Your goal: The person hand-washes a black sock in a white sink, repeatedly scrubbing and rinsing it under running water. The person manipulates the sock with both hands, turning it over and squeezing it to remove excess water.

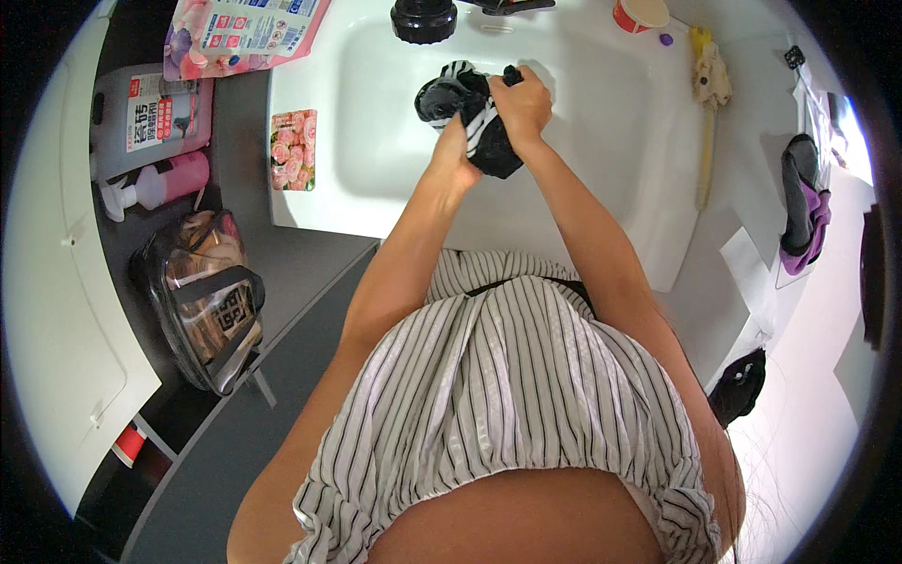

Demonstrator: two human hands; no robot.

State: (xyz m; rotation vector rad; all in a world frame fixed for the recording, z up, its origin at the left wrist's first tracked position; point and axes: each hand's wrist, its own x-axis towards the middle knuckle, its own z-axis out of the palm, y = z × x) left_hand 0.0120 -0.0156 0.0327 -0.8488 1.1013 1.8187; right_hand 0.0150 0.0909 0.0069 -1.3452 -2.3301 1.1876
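A wet black garment with white stripes point(497, 151) is bunched up over the white washbasin point(599, 176). My left hand point(454, 151) holds its lower left side, the thumb on top and the other fingers partly hidden underneath. On the right side, my right hand point(523, 106) is closed around the same fabric, and a dark bit of it sticks out above the fist. Both hands are close together, so the middle of the bundle is folded between them. The cloth's full shape cannot be made out.
A black faucet point(423, 21) is at the back. A rose-printed card or box point(294, 150) lies on the left ledge; a paper cup point(640, 14) and yellow-handled brush point(707, 134) are right. A jug point(151, 120), pink spray bottle point(158, 183) and clear bag point(211, 303) stand left.
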